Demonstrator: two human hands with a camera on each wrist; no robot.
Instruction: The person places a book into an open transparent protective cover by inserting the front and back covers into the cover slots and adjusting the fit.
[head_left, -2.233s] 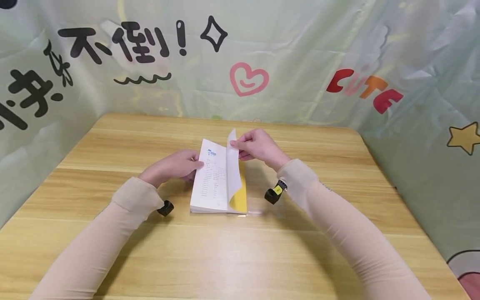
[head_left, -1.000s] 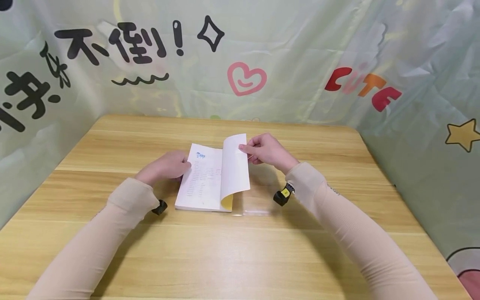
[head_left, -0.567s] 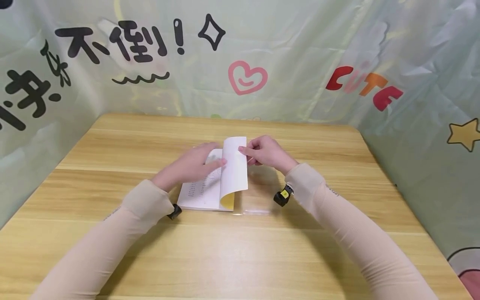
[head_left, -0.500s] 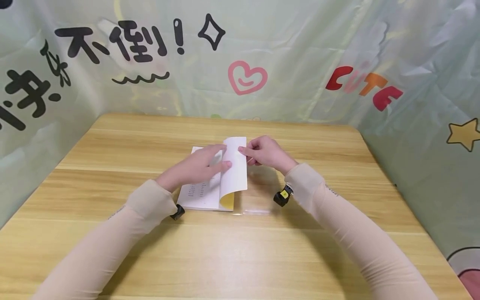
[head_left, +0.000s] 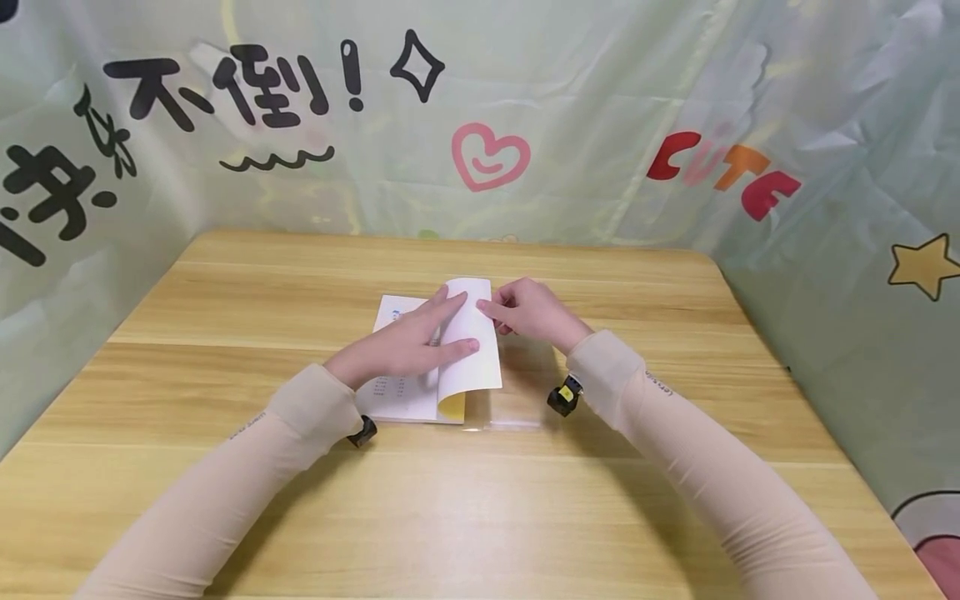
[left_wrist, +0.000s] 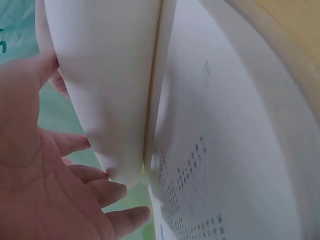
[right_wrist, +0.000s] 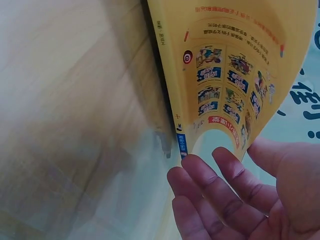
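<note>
A book (head_left: 401, 408) lies on the table with printed pages upward. Its yellow cover (right_wrist: 225, 35) is raised and bent over at the right, white inside face (head_left: 474, 371) up. At the far right edge of the cover, my right hand (head_left: 536, 312) pinches it between thumb and fingers. My left hand (head_left: 405, 343) reaches across the printed page with extended fingers; its fingertips touch the white inner face. In the left wrist view, those fingertips (left_wrist: 135, 215) are spread along the cover. A clear plastic sheet (head_left: 517, 421) lies flat under and right of the book.
The wooden table (head_left: 480, 517) extends around the book on all sides. A printed fabric backdrop (head_left: 585, 100) stands behind and beside it. Black wrist cameras (head_left: 564, 396) hang under both cuffs.
My left hand has left the book's left edge and moved right onto the cover's white face. The cover has bent further right, and the book has shifted slightly left. My right hand keeps its pinch.
</note>
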